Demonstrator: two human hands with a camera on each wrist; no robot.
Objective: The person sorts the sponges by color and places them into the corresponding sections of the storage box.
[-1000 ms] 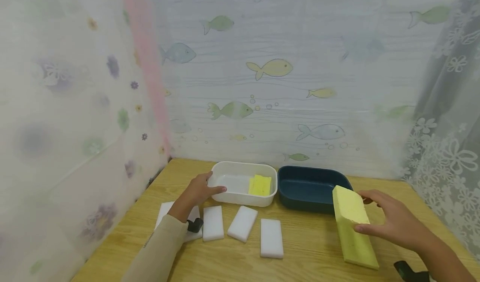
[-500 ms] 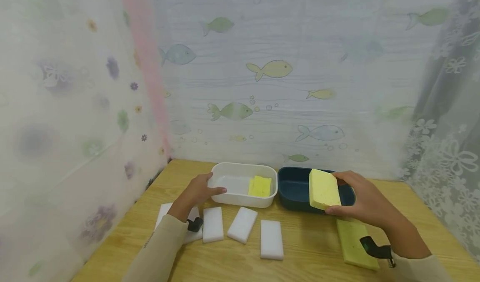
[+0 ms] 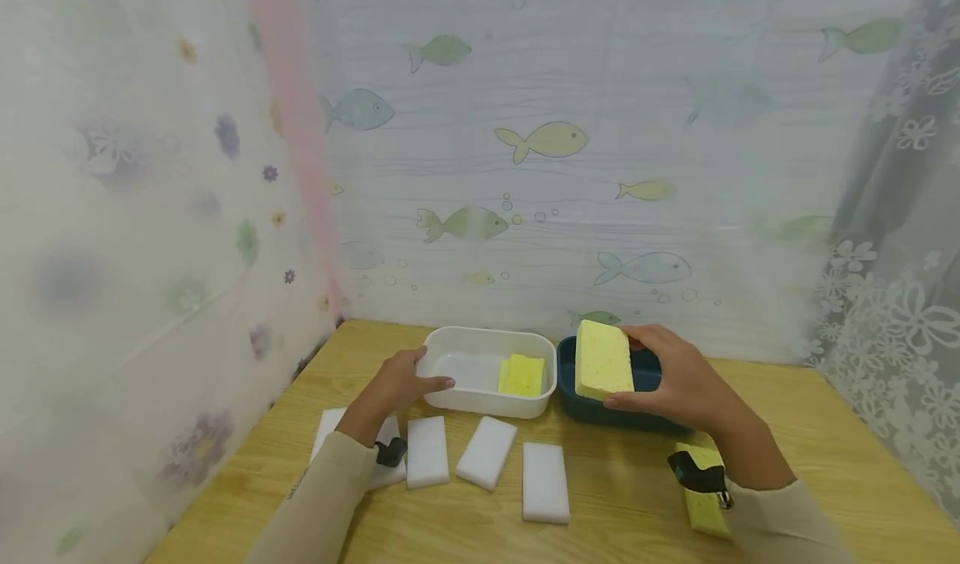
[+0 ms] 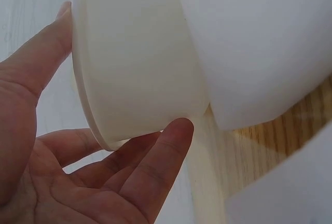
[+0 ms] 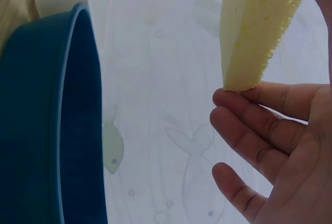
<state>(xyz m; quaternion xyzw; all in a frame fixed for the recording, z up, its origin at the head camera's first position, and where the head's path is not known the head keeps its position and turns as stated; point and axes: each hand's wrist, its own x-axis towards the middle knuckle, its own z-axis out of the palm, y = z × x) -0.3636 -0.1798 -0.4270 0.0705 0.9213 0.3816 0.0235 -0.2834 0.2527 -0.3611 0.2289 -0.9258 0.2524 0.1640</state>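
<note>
My right hand (image 3: pixel 678 376) pinches a yellow sponge (image 3: pixel 603 360) between thumb and fingers, in the air above the dark blue container (image 3: pixel 622 416). In the right wrist view, fingertips touch the end of the sponge (image 5: pixel 249 37), apart from the blue wall (image 5: pixel 31 110). My left hand (image 3: pixel 397 378) holds the left end of a white container (image 3: pixel 480 402), thumb at its front and fingers at its far side. The left wrist view shows the hand around the container's end (image 4: pixel 135 63). Yellow sponge pieces (image 3: pixel 522 375) lie inside the white container, on the right.
White sponge blocks lie in front of the containers: one left (image 3: pixel 427 451), one tilted (image 3: pixel 486 453), one right (image 3: pixel 545 482). More white (image 3: pixel 327 426) shows under the left forearm. Another yellow sponge (image 3: pixel 705 510) lies on the wooden table (image 3: pixel 615 514), partly hidden by the right wrist strap.
My right hand has lifted a yellow sponge off the one at the right and carried it left, over the blue container. My left hand has stayed on the white container.
</note>
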